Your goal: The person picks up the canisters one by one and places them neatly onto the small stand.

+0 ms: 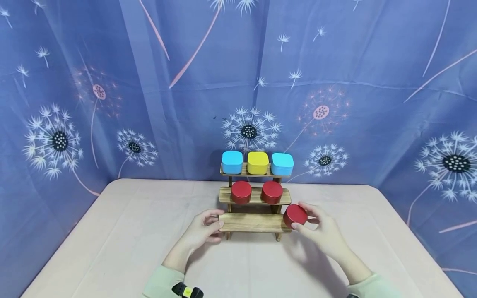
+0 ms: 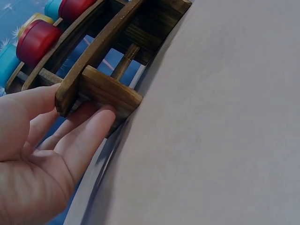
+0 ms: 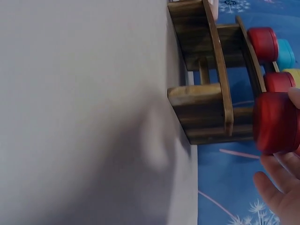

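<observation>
A three-tier wooden display stand is on the table. My left hand holds the left end of its lowest shelf, with thumb and fingers around the shelf's end in the left wrist view. Between the thumb and fingers of my right hand is a round red tin, by the right end of that shelf; the right wrist view shows this tin held just off the board. Two more red tins sit on the middle shelf.
The top shelf carries a blue box, a yellow box and another blue box. Behind the pale table hangs a blue curtain with dandelion prints, close to the stand's back.
</observation>
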Available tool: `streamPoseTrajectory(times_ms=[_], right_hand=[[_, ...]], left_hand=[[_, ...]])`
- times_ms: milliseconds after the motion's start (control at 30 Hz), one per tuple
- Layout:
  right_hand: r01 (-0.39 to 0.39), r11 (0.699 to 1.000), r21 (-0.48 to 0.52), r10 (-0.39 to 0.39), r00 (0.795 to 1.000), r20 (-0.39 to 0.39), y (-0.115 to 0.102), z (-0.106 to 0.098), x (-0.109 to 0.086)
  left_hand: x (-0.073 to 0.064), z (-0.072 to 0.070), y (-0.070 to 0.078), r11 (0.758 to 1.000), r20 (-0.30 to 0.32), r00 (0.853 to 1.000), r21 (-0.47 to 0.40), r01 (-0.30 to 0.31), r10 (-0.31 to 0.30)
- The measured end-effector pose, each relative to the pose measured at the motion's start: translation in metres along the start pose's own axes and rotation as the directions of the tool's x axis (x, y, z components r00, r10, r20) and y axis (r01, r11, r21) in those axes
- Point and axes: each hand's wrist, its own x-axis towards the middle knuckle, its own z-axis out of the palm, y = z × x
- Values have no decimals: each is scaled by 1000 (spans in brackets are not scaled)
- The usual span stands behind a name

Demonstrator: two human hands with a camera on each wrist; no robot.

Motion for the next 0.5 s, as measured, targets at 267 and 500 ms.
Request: streamPoseTrajectory(times_ms=[267,500], right_hand=[[75,997,29,-74,997,-17,-11,14,0],[87,996,21,-87,996,-1,-18,22,3]], left_hand=[[-2,1,1,1000,21,1000,1,-16,16],[-4,0,4,1000,19,999,10,-25,25]])
